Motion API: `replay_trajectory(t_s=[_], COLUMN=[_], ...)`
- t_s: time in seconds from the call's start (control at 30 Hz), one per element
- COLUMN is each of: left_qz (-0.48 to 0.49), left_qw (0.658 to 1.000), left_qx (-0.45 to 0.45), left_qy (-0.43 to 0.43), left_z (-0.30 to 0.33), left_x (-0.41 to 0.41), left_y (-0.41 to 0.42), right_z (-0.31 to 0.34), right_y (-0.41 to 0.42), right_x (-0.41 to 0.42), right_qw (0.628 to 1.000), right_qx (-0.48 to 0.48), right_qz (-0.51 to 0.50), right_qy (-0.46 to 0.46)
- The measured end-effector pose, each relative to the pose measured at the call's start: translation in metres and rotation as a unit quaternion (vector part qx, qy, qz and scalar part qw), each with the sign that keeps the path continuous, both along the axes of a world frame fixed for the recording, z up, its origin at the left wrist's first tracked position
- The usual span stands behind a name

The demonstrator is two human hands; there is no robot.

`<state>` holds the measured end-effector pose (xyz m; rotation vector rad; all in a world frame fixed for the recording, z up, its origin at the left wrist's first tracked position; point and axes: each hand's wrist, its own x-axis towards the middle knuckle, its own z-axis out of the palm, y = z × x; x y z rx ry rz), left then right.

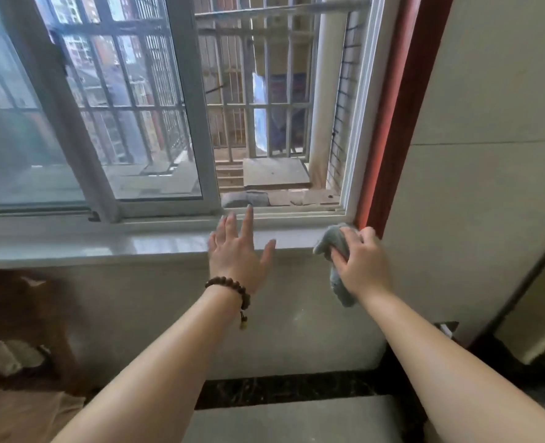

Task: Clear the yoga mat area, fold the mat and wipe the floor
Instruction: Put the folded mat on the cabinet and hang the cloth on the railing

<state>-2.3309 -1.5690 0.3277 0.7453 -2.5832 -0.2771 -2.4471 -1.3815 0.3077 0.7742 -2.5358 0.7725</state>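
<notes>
A white windowsill [73, 244] is seen below a sliding window [156, 107], and all places are given here in relation to that sill. The left hand [237, 251] is held flat over the sill's front edge, its fingers straight and spread, with nothing in its grip; the fingertips are pointed toward the window track [280, 215] behind the sill. A brown bead bracelet [233, 289] is worn on the left wrist, below the sill. At the sill's right end, a grey-green cloth [336, 247] is clutched in the right hand [362, 266], whose fingers are curled round it; the cloth's upper bunch is pressed against the sill's corner, beside a red frame strip [389, 123], while its tail is left hanging below the sill edge, under the wrist. Beyond the sill, through the open right half of the window, metal security bars [258, 91] and a flat slab [276, 172] are visible. Below the sill, a pale wall [296, 330] is met by a dark floor border [280, 388] and grey floor [296, 417]. Below the sill's left part, dark wooden furniture [25, 330] is seen, blurred. The yoga mat cannot be made out.
</notes>
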Motion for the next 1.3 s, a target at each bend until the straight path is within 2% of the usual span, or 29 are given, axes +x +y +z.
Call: replay_trajectory(t_s=[0.33,0.63,0.83,0.97,1.1,1.23,1.3], left_qz=[0.008,0.001,-0.039,-0.153,-0.249,-0.262,-0.279], left_qw=[0.998,0.992,0.99,0.967,0.922,0.895,0.887], left_qx=[-0.03,-0.057,-0.074,-0.048,-0.014,0.043,0.086], left_qy=[0.062,0.108,0.115,0.197,0.297,0.359,0.357], left_z=[0.025,0.08,0.099,0.108,0.123,0.141,0.151], left_x=[-0.195,-0.376,-0.431,-0.462,-0.487,-0.505,-0.511], left_y=[-0.127,-0.22,-0.257,-0.276,-0.281,-0.286,-0.289], right_z=[0.042,0.108,0.138,0.152,0.166,0.175,0.178], right_y=[-0.148,-0.257,-0.295,-0.305,-0.312,-0.316,-0.315], right_x=[-0.209,-0.38,-0.429,-0.443,-0.448,-0.454,-0.457], right_qw=[0.997,0.99,0.984,0.981,0.982,0.983,0.984], right_qx=[-0.015,-0.052,-0.06,-0.054,-0.1,-0.122,-0.121], right_qz=[0.039,0.049,0.071,0.091,0.114,0.124,0.132], right_qy=[0.072,0.125,0.153,0.164,0.108,0.057,0.007])
